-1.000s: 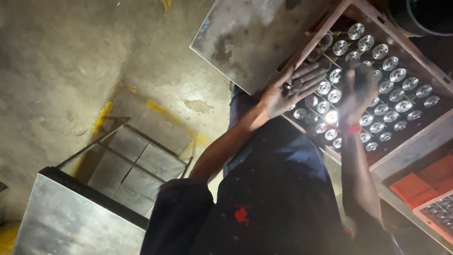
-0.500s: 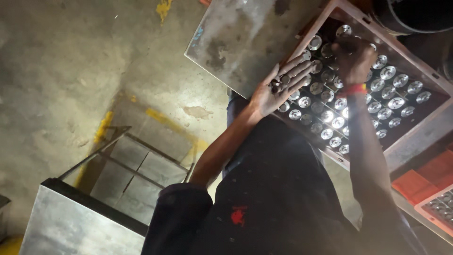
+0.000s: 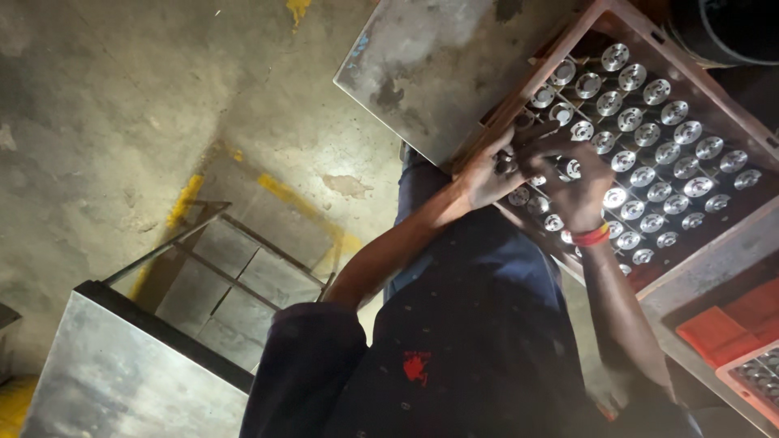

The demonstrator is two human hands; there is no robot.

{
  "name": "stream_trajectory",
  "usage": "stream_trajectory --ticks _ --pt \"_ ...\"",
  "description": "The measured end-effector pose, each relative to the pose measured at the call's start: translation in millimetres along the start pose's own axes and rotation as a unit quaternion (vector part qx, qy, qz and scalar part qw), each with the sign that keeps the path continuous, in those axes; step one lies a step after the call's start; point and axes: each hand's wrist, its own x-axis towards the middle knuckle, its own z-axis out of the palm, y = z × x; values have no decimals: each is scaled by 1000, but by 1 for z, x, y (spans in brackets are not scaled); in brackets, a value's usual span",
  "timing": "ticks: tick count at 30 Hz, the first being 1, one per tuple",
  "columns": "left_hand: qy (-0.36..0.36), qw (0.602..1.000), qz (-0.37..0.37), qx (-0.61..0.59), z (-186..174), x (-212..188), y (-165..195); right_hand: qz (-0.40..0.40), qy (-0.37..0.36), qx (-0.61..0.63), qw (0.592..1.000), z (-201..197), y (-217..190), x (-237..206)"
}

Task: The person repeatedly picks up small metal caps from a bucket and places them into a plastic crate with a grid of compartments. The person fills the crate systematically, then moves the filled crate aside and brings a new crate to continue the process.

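i see both hands at the tray (image 3: 734, 97) edge: left hand (image 3: 485, 174) cupped, contents unclear; right hand (image 3: 578, 182) spread over discs (image 3: 649, 174), gripping nothing visible. risk: a nudge could unseat discs.

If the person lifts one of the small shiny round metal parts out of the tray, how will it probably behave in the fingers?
The round metal part looks like solid machined metal, so it is probably stiff and rather heavy for its size. Its bright polished face suggests it may slip between the fingers. Being round, it could roll if dropped outside the divided tray, near the left hand and right hand.
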Motion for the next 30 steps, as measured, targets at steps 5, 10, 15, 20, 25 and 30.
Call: stream_trajectory --ticks 5,10,15,20,25,30 --pt "-143 990 15 -3 39 -16 22 64 199 108 972 -7 95 31" --pt "-153 986 56 47 50 -26 33 -15 216 -197 956 8 145 67" --pt "-148 985 78 53 43 -31 31 65 227 -205 950 10 139 85" --pt "-133 985 83 66 33 -30 27 122 222 150 956 1 89 57" --pt "-101 986 101 87 22 -25 2 58 6 25 998 20 -12 -33" --pt "-117 983 79 120 6 -25 -23 -12 -39 -115 993 34 -34 -52"
